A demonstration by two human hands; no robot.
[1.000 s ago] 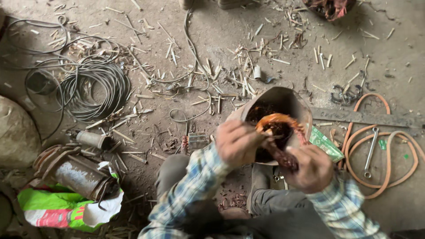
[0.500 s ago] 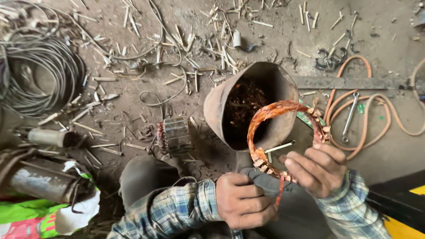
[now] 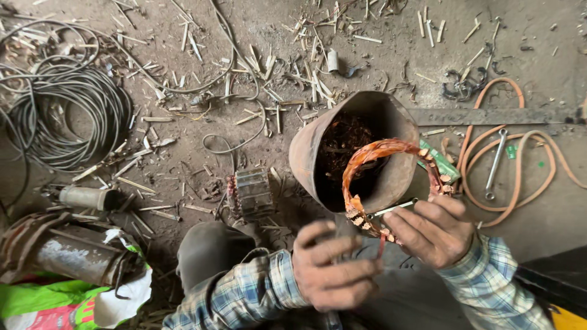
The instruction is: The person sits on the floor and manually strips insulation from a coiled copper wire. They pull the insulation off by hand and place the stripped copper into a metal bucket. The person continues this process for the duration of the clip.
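The right hand (image 3: pixel 435 231) holds a loop of orange-brown copper winding wire (image 3: pixel 386 177) upright over the mouth of a rusty, round metal bucket (image 3: pixel 306 153) that lies tilted on the dirt floor (image 3: pixel 183 153). Its fingers (image 3: pixel 416 223) are clamped on the lower end of the loop, together with a thin grey metal rod (image 3: pixel 391 209). The left hand (image 3: pixel 333 266) sits just below, fingers (image 3: pixel 330 250) curled together around a stray strand of the wire; whether they grip it firmly I cannot tell. Near the bucket lie a small ribbed motor core (image 3: pixel 251 194), a coil of black cable (image 3: pixel 67 119), an orange hose (image 3: pixel 520 153) and a steel spanner (image 3: pixel 496 162).
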